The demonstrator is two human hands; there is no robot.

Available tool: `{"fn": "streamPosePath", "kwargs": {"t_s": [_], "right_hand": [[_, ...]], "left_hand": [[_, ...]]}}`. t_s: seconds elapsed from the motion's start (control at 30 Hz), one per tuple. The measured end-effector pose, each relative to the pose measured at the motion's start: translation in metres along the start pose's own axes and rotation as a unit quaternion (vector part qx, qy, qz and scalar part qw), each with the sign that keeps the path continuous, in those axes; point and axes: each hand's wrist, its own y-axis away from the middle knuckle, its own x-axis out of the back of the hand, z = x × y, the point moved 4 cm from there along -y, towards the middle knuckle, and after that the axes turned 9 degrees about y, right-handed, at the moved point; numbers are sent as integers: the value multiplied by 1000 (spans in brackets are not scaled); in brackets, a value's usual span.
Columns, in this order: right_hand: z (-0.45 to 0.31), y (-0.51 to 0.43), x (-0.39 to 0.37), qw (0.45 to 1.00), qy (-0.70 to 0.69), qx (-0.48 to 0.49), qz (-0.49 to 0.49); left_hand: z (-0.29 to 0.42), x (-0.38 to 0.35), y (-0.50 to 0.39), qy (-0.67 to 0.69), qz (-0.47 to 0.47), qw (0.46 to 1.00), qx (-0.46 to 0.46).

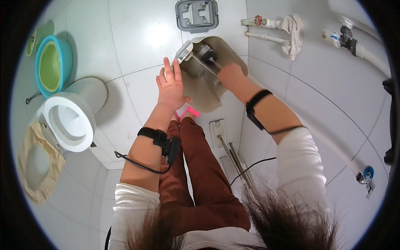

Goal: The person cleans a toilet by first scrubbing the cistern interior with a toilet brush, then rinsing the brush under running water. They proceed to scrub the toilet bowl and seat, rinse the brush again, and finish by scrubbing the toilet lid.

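In front of my feet is a beige plastic bin (200,93) with its wide mouth facing me and its inside stained. My left hand (171,89) is at the bin's left side, fingers spread and thumb apart. It seems to rest against the rim, though contact is unclear, and it grips nothing. Reaching into the mouth, my right hand (232,76) is closed around the thin handle of a tool with a dark round head (208,57), which looks like a brush. The bin hides some of those fingers. A grey bin lid frame (197,15) lies on the floor beyond.
A white toilet (69,122) stands left, near a blue basin (39,67) holding a green one (50,65). Along the right wall are pipes with a red-handled valve (258,20), a hanging cloth (293,37) and a tap (368,184). A flat mop (217,132) is beside my legs.
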Motion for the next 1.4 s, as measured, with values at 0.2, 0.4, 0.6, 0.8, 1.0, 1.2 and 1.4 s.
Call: {"fn": "streamPosePath", "kwargs": {"t_s": [0.2, 0.4, 0.6, 0.8, 1.0, 1.2, 1.4], "right_hand": [[-18, 130, 61, 965, -134, -128, 184], [-10, 159, 60, 982, -55, -121, 133], [17, -27, 3, 960, -185, -200, 70], [8, 12, 0, 962, -130, -226, 78], [-7, 113, 41, 962, -58, -219, 153], [1, 2, -3, 981, -24, -178, 69], [16, -21, -14, 939, -245, -228, 74]], "left_hand": [[-7, -4, 1, -15, 7, 1000, -4], [-8, -2, 3, -18, -5, 1000, 24], [0, -1, 0, -23, 8, 1000, -4], [-4, -3, 0, -7, 2, 1000, 7], [-6, -1, 2, -6, -7, 1000, 25], [1, -1, -2, -22, -10, 1000, 14], [-6, -1, 3, -12, -14, 999, 35]]}}
